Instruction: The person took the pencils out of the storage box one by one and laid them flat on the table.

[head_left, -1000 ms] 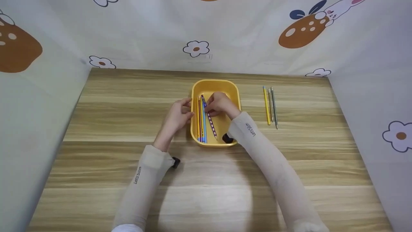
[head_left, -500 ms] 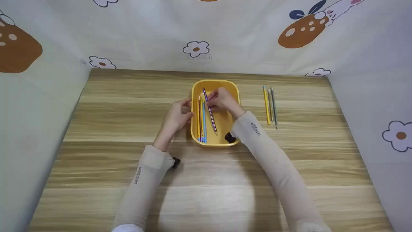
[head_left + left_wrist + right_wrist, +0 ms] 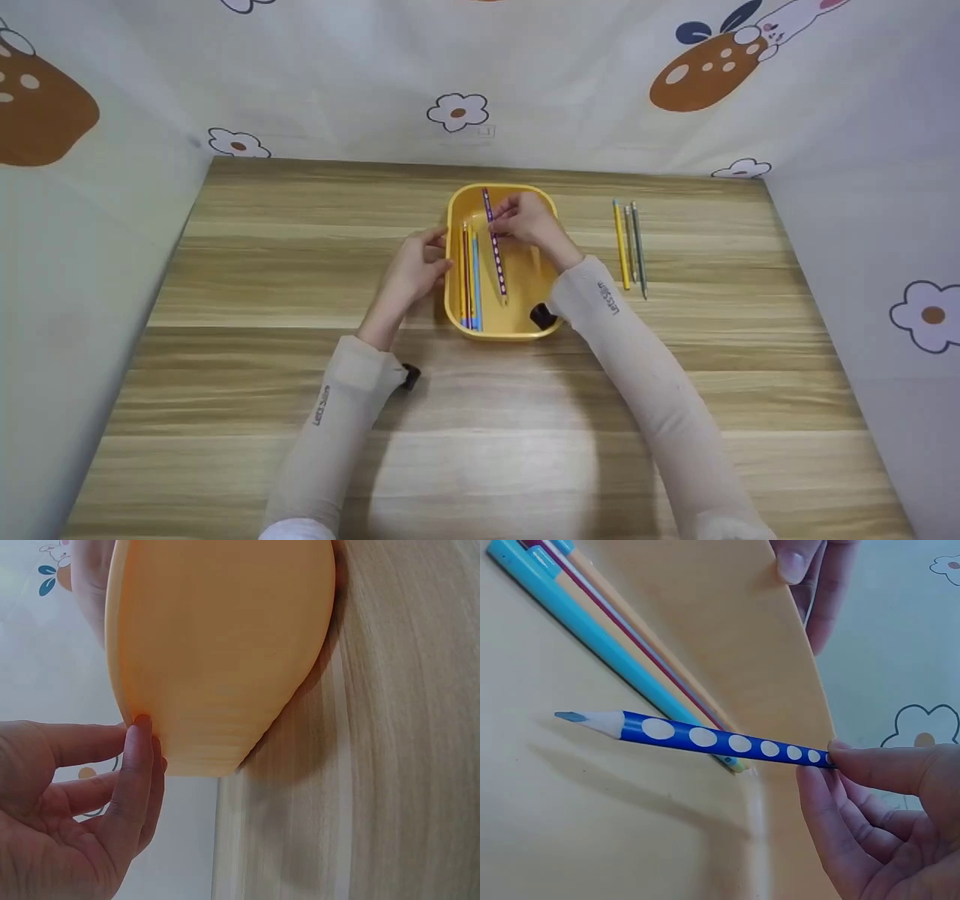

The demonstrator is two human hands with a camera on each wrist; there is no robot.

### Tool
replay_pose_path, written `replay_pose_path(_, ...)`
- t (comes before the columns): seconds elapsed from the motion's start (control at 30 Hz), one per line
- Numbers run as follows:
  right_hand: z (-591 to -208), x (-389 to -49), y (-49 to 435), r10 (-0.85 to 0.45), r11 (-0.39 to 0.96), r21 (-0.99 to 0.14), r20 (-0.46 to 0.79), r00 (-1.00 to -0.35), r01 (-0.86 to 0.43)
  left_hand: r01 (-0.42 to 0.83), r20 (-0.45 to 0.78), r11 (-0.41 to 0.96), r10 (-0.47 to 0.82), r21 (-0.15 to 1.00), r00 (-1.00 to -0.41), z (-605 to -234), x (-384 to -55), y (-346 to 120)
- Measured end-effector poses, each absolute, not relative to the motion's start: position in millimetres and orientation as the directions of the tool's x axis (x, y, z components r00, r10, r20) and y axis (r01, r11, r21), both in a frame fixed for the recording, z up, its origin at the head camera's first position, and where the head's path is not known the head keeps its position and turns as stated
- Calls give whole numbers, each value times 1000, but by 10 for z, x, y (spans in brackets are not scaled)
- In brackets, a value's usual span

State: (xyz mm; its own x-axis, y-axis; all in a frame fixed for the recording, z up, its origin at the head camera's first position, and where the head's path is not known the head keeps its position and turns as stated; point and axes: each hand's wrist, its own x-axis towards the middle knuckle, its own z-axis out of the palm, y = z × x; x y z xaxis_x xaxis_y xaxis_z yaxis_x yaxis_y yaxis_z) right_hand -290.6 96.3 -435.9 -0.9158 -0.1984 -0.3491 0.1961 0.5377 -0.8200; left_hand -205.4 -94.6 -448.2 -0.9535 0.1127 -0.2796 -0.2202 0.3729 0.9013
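Pencil with white dots [image 3: 697, 736] in fingertip pinch of right hand [image 3: 529, 220], above the floor of yellow bin [image 3: 217, 637] in the grip of left hand [image 3: 414, 264], apparently mid-repositioning, with clearance of the rim likely needed next.

— Resting on what?
— On a flat, brown, wood-grained tabletop [image 3: 247, 289].
— Bearing what directly?
— A yellow, plastic-looking, rounded-rectangular box [image 3: 502, 337]; to its right, one slim yellow pencil [image 3: 621, 244] beside two slim greyish pencils [image 3: 639, 247].
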Motion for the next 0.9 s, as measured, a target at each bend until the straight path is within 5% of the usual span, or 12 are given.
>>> replay_pose_path(0.9,-4009,-2990,1360,-154,390,-876,-367,-917,285,-206,-258,351,108,913,-960,-4494,-2046,-935)
